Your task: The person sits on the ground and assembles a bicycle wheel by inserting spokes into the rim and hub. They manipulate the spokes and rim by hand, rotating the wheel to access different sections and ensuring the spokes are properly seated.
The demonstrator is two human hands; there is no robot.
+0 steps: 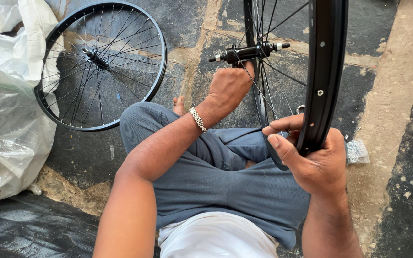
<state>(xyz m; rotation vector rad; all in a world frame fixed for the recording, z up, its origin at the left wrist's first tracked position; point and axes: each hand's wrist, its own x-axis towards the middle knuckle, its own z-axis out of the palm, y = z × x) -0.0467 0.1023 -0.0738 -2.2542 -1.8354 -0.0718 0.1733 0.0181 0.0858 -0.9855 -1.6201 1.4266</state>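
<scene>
Grey trousers [225, 186] cover the crossed legs closest to us. Above them, the right hand [314, 160] grips the smooth black rim of an upright bike wheel [326, 71], thumb and fingers wrapped round it. Reaching to the middle of the wheel, the left hand [229, 87], with a silver bracelet [198, 119], is closed around its axle [249, 51]. A second wheel [100, 64] with thin spokes lies flat on the rough stone floor [397, 95]. Crinkly see-through plastic bags [5, 105] sit at the left. One small clear packet [357, 152] lies beside the right hand.

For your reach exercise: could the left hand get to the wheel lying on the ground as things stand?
Probably yes. The left hand is at the hub of the upright wheel, and only bare ground lies between it and the flat wheel; it would have to let go first.
</scene>
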